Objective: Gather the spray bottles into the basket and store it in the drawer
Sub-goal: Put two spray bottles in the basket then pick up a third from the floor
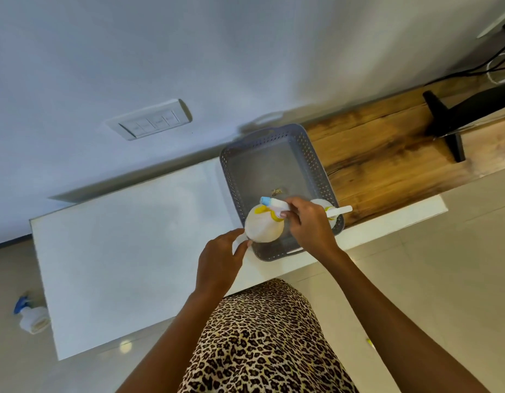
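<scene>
Right hand [309, 225] closed around the spray head of a white bottle [264, 228] with yellow collar and pale blue nozzle, fingers [291, 207] wrapped over the trigger neck from the right, nozzle pointing left and away. Bottle held upright, long axis close to vertical, body bulging below the grip and overlapping the near-left corner of the grey basket [277, 165]; whether its base already rests on the basket floor or hangs just above the rim, impossible to tell from overhead. Left hand [220, 259] half open, fingertips [240, 232] touching or just beside the bottle's lower left flank, thumb curled below, steadying rather than carrying, with nothing gripped outright. Second bottle [328, 212] already inside the basket at its near-right corner, mostly hidden behind the right wrist, white trigger sticking out over the right rim. Likely step: settling the held bottle down inside the near-left wall, so the critical relation is body against rim, needing a slight shift away and to the right to clear the perforated edge. Plenty of bare floor left toward the far end of the basket. Basket itself straddling the white cabinet top [126, 251] and the wooden counter [387, 154], near end close to the front edge, so little margin there against a push. Third bottle [33, 316] with blue head lying on the floor well to the left, nearer the left hand.
</scene>
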Demonstrator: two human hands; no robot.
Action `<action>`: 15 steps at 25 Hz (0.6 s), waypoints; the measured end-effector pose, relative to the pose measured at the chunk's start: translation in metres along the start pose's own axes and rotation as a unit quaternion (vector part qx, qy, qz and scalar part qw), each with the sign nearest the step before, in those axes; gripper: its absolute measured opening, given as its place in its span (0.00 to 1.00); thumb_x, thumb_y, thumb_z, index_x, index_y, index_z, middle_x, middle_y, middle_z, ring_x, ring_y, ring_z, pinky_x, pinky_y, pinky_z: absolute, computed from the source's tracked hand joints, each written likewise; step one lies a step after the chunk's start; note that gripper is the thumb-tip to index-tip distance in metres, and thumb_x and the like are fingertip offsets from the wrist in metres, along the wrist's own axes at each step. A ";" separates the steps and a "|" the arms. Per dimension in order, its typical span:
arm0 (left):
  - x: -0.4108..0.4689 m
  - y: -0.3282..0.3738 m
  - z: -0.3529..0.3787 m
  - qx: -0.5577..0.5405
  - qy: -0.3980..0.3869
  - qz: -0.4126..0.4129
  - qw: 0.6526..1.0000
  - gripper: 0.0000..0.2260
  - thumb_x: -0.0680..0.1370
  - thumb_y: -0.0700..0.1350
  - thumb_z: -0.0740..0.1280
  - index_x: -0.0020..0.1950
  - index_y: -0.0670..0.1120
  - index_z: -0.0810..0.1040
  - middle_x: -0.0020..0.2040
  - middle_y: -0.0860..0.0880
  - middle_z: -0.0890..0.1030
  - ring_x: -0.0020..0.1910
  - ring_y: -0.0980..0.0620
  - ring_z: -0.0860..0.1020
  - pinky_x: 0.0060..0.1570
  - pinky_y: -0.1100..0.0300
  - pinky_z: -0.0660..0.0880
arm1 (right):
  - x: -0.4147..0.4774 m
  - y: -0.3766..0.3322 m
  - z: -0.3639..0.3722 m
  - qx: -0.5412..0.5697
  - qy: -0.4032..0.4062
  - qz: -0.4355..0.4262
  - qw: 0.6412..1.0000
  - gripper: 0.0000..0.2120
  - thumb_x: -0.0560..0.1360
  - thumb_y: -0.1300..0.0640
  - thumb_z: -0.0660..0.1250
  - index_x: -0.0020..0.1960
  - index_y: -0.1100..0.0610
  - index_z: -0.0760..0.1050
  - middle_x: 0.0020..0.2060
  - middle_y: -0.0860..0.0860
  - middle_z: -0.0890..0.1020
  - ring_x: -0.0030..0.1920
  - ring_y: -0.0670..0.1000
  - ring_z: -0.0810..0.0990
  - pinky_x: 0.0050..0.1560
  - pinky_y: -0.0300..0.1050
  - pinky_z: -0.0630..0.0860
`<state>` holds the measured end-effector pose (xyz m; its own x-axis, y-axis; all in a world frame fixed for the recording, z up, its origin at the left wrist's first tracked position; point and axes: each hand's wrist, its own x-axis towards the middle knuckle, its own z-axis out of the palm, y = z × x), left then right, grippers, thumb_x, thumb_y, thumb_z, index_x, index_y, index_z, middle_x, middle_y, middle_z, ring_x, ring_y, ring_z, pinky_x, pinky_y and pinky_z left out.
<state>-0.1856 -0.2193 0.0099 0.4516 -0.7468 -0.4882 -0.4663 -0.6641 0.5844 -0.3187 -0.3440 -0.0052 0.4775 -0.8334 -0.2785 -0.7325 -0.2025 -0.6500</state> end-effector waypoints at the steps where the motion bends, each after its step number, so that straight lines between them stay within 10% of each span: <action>1: 0.000 -0.003 -0.002 -0.003 0.008 -0.003 1.000 0.17 0.76 0.49 0.65 0.63 0.48 0.74 0.63 0.46 0.77 0.62 0.47 0.76 0.62 0.52 0.72 | 0.004 0.003 -0.002 -0.010 -0.002 -0.005 1.000 0.11 0.74 0.62 0.66 0.56 0.62 0.76 0.50 0.59 0.83 0.49 0.57 0.81 0.48 0.44 0.75; 15: 0.003 -0.012 -0.004 -0.037 0.050 -0.032 0.998 0.14 0.77 0.47 0.62 0.61 0.47 0.76 0.63 0.46 0.77 0.60 0.45 0.77 0.60 0.49 0.74 | -0.005 0.027 0.026 -0.059 -0.074 -0.004 0.996 0.09 0.75 0.63 0.65 0.55 0.63 0.75 0.52 0.60 0.82 0.52 0.59 0.80 0.54 0.52 0.77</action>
<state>-0.1757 -0.2131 0.0038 0.5537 -0.6929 -0.4619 -0.3786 -0.7035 0.6015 -0.3280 -0.3319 -0.0402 0.5442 -0.7480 -0.3799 -0.7754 -0.2757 -0.5681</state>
